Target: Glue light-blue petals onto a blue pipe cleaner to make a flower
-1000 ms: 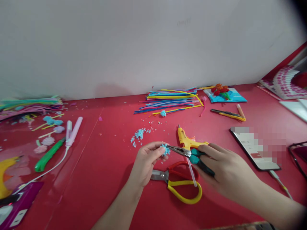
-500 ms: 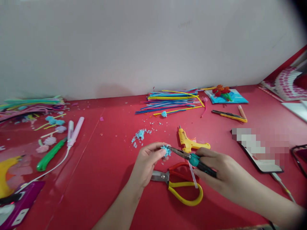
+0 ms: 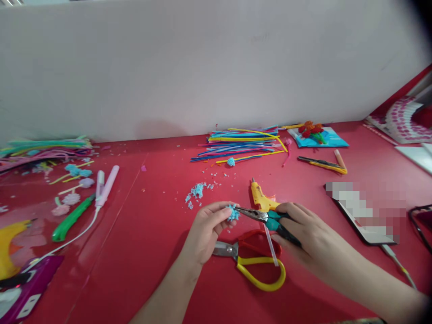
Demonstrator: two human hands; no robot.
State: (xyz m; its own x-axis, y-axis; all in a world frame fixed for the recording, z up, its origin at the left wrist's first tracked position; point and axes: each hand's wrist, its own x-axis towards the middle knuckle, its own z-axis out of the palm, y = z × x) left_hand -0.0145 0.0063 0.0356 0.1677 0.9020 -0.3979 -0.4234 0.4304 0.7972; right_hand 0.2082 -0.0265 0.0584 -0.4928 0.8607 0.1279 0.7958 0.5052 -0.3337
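Note:
Between the fingertips of my left hand (image 3: pixel 209 229) is a small light-blue fuzzy flower (image 3: pixel 233 213) with pointed petals. My right hand (image 3: pixel 308 231) is closed round the teal and black handles of needle-nose pliers (image 3: pixel 259 216). The plier tips touch the flower's upper edge. Below the pliers lie scissors (image 3: pixel 261 273) with one yellow and one red handle. A clear glue stick (image 3: pixel 271 246) sticks out from the yellow glue gun (image 3: pixel 261 198) behind my right hand and crosses the scissors.
Blue clippings (image 3: pixel 196 191) lie beyond my left hand. Colourful pipe cleaners (image 3: pixel 245 141) and another blue flower (image 3: pixel 231 162) are at the back. A phone (image 3: pixel 364 216) is on the right. A pink hair iron (image 3: pixel 107 186) and a green cutter (image 3: pixel 72 218) lie on the left.
The plier handles have spread wider in my right hand, which has turned slightly. The tips are still at the flower, and my left hand has hardly moved.

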